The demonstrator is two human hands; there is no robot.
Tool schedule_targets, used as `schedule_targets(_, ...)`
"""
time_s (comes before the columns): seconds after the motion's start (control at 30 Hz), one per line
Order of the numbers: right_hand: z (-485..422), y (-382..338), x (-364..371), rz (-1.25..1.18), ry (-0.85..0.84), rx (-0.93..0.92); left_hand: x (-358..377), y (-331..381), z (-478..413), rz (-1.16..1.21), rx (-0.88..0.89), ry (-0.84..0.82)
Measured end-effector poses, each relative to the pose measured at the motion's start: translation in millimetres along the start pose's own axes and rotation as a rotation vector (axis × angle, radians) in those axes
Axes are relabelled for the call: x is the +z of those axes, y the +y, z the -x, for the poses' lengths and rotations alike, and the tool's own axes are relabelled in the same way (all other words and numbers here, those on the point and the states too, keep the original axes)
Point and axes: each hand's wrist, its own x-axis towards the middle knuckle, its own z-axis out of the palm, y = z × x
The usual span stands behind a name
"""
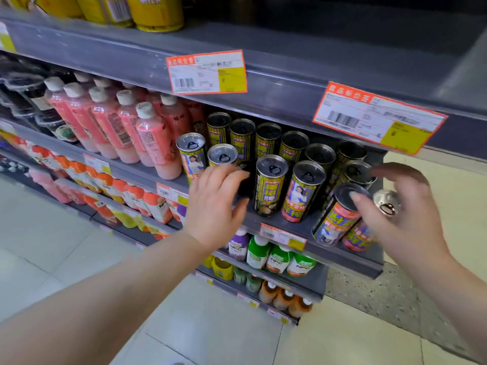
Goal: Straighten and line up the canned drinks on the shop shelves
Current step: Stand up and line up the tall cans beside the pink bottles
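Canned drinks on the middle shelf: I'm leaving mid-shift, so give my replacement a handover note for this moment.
Left hand: open, fingers spread before the front-row cans, holding nothing.
Right hand: blurred, fingers around the silver-lidded can; grip unclear.
Done: back-row cans look upright and in line.
Left: the silver-lidded can and the dark-lidded can beside it lean; front row uneven.

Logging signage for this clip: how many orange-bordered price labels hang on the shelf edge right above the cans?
2: left price label over the leftmost can; right price label, tilted, farther right. A cut-off tag at the frame's left edge may be a third.
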Motion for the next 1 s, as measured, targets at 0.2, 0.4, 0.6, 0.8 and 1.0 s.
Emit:
schedule_targets(0.2, -9, -68, 77, 0.045, -0.224, -0.221, -29, -69, -29, -0.119, -0.049, -0.022)
schedule_targets(0.4, -54, -114, 140, 0.421, -0.519, -0.178, -34, -106, -59, -0.037, 0.052, -0.265)
schedule_targets(0.6, -71, -118, 167, 0.466, -0.629, -0.039, -19, -114, -66, 0.266, -0.118, -0.284)
schedule_targets(0.8, -72, -122, 172, 0.565, -0.520, -0.009, -5, -120, -65, 0.437, -0.189, -0.231)
schedule_targets(1.0, -79, -120, 182, 0.560, -0.490, 0.002, 3, -120, -72, 0.555, -0.177, -0.230)
